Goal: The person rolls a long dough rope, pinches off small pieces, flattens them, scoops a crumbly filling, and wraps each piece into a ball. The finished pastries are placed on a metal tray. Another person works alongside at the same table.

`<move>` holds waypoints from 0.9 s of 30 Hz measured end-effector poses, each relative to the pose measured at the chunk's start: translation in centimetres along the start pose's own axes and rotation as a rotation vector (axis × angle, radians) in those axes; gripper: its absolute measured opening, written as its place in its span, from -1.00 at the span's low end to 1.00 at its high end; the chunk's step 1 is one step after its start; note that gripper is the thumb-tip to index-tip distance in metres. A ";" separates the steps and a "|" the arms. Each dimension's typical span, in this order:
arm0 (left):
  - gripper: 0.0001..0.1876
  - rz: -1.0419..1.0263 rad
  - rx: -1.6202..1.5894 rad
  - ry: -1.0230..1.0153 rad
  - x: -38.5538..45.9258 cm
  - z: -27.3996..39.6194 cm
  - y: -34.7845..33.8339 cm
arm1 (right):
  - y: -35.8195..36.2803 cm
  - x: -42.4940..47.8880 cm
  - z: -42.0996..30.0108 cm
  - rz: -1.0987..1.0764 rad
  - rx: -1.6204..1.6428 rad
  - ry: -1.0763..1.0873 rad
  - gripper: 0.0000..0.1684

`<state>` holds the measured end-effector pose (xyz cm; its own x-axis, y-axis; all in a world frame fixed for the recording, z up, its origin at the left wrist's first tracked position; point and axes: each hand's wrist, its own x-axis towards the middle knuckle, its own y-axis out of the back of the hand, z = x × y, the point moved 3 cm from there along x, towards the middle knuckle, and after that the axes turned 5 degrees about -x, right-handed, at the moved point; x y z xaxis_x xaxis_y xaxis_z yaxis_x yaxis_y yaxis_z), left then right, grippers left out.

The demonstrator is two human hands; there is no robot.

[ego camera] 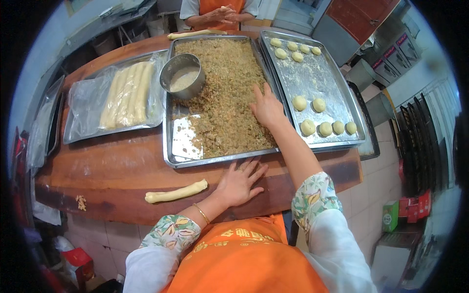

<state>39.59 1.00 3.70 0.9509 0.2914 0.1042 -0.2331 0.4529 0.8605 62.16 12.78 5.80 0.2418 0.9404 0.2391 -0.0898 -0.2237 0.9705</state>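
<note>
My left hand [239, 184] lies palm down on the wooden table [121, 172], its fingers spread near the front rim of a metal tray [220, 161]. Crumbly brown filling [227, 121] covers most of that tray. Over the filling's right side reaches my right hand [269, 108], fingers apart and tips at the crumbs; its palm side is hidden. A short dough roll [176, 191] rests on the table left of my left hand. In the filling tray's left part stands a round metal container [188, 86] with pale granular contents [184, 77].
Several round dough balls [307, 127] sit on a floured tray [322, 84] at right. Plastic-covered dough rolls [128, 95] lie on a tray [71, 136] at left. Across the table, a person's hands [222, 14] are together near a dough strip [198, 34]. Crumbs [81, 203] lie front left.
</note>
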 end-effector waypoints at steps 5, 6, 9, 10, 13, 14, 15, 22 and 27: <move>-0.27 -0.013 0.055 0.008 -0.1 0.0 0.4 | -0.6 2.9 -0.2 -0.188 -0.042 0.008 -0.21; -0.27 -0.009 0.065 0.009 -0.2 0.0 0.3 | 0.4 2.7 -0.8 -0.271 -0.036 0.001 -0.20; -0.27 0.038 0.069 0.007 -0.6 -0.2 0.0 | 2.6 1.0 -2.1 -0.323 0.022 -0.039 -0.36; -0.27 0.060 0.062 0.001 -0.5 -0.2 -0.2 | 3.2 -0.1 -2.5 -0.352 0.011 -0.029 -0.36; -0.28 0.046 -0.003 -0.010 -0.3 -0.4 -0.7 | 2.2 -3.6 -3.0 -0.304 -0.111 0.119 -0.30; -0.28 0.042 -0.012 -0.003 -0.2 -0.5 -0.7 | 1.9 -4.7 -3.1 -0.163 -0.128 0.179 -0.39; -0.28 0.032 -0.017 0.004 -0.2 -0.5 -0.6 | 1.5 -5.1 -3.2 -0.155 -0.118 0.199 -0.44; -0.29 0.055 -0.059 0.018 -0.2 -0.4 -0.2 | -0.1 -4.8 -3.0 -0.177 -0.002 0.150 -0.56; -0.30 0.074 -0.011 0.022 -0.4 -0.3 0.0 | 1.5 -3.9 -2.5 -0.200 0.124 -0.083 -0.58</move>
<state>39.12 1.14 3.48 0.9262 0.3430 0.1566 -0.3054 0.4388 0.8451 58.71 9.42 6.30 0.3216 0.9461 0.0388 0.0860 -0.0700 0.9938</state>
